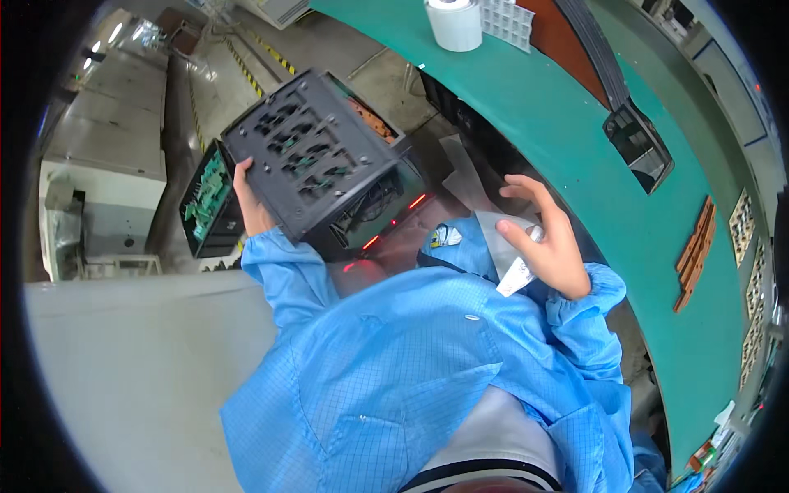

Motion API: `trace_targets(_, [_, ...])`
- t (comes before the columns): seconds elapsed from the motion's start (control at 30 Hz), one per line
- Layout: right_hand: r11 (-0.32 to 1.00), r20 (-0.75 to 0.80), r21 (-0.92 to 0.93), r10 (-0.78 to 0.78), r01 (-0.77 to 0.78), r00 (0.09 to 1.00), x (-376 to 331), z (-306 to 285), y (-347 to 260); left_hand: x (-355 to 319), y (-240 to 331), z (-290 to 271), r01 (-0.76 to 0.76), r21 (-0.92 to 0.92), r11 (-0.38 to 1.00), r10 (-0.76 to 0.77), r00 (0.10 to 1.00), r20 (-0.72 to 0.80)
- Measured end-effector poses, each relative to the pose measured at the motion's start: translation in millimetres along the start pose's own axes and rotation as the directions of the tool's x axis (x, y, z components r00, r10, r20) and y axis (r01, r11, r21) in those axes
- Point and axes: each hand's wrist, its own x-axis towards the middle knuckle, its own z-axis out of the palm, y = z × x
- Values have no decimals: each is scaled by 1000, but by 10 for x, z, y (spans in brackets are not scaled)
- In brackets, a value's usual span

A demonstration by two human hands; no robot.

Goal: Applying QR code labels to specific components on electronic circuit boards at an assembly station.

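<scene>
My left hand grips the near left side of a dark grey box-like crate. Its upper face has rows of dark cutouts, and wires or thin parts show in its open side. To the right, my right hand is raised beside the green bench, index finger stretched out. Its thumb rests on a strip of clear plastic film, which appears held there; the lower fingers are hidden. A white label hangs below the thumb. Blue fabric with a small patch lies between my hands.
Left of the crate is a black bin of green parts; behind it, orange-brown pieces. Red lights glow below. The green bench carries a white roll, brown strips and a black framed part.
</scene>
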Motion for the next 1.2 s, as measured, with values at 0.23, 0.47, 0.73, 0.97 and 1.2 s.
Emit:
trace_targets(0.23, [997,-57,76,33,-29,998,10,81,97,929,201,-1424,79,211,974,-52,990,-133])
trace_targets(0.47, [994,-63,104,44,-37,997,76,99,200,1212,215,-1801,222,257,941,-167,961,-220])
trace_targets(0.73, [996,-207,71,-36,52,978,-60,12,88,1562,1113,344,-442,857,265,399,859,321])
trace_targets(0.97, [995,-413,87,-10,50,911,-448,14,51,-694,-381,3620,-941,135,311,44,156,987])
trace_targets(1.2, [988,-618,116,-9,102,786,-642,134,14,-2211,-2047,5039,-550,-741,386,-51,-814,578])
